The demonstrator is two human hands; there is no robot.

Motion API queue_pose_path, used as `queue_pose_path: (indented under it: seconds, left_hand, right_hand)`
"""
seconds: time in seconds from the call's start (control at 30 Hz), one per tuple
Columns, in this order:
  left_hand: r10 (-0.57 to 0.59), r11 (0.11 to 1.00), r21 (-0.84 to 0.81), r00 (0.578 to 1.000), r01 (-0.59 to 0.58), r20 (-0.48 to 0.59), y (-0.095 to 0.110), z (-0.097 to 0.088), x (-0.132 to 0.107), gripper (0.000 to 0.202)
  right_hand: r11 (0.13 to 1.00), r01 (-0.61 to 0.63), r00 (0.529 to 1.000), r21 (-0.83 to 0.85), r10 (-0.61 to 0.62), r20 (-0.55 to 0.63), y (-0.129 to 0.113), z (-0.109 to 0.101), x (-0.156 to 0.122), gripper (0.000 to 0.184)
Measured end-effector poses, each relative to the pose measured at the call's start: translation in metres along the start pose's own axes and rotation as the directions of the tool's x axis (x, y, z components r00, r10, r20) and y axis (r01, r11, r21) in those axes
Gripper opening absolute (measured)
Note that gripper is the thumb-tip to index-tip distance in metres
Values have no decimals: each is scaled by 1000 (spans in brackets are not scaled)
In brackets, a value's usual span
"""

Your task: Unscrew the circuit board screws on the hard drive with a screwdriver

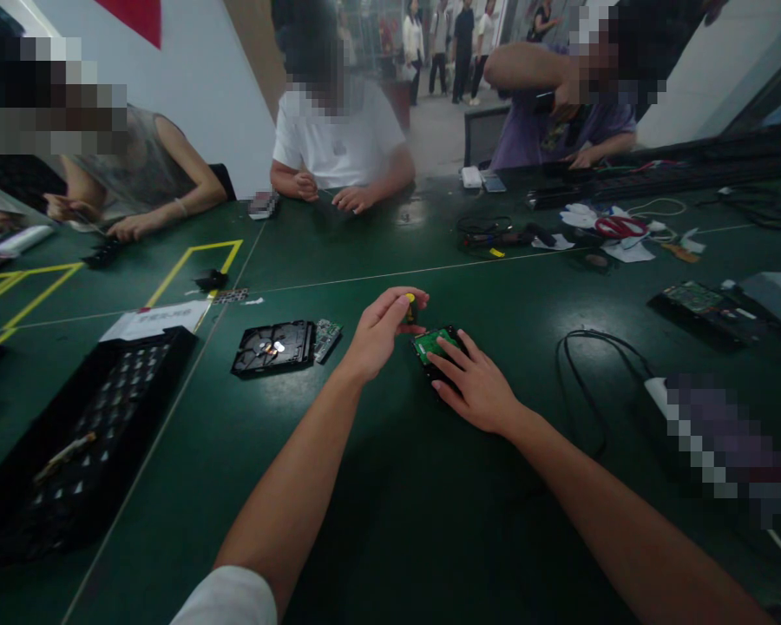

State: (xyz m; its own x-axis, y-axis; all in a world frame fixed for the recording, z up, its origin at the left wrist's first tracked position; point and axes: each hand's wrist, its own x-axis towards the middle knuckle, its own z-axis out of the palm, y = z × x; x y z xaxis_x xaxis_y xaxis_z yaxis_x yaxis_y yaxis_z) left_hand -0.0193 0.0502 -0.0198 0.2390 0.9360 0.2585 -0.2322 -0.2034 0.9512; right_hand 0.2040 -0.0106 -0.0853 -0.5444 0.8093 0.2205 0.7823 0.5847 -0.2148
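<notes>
My left hand point(385, 328) is closed around a short screwdriver point(411, 302) with a yellow and black handle; its tip is hidden. The screwdriver stands over the far left edge of a hard drive point(428, 347), which lies with its green circuit board facing up. Across that board my right hand point(478, 382) rests with its fingers spread, covering much of the drive. To the left, another black drive case point(273, 349) lies on the green table point(377, 486). A small loose circuit board point(327, 340) sits against its right end.
On the left is a long black tray point(84, 434) with a sheet of paper point(156, 319) behind it. Rightward are a black cable point(579, 338), another circuit-board unit point(703, 308) and red-handled scissors point(620, 227). Several people work across the table, one in a white shirt point(342, 139).
</notes>
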Motion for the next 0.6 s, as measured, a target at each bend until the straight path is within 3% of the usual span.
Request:
queue_pose_path:
  seconds: [0.2,0.4,0.6]
  left_hand:
    - [54,994,103,991,-42,-120,-3,0,2,29]
    - [85,980,182,995,-75,-46,-4,-3,3,32]
    - [26,999,39,995,-22,-95,-3,-3,4,26]
  right_hand:
    - [1000,-4,1000,4,4,3,0,-1,0,56]
    - [1000,0,1000,0,0,-3,1,0,0,55]
    - [1000,-7,1000,14,7,-2,2,2,0,55]
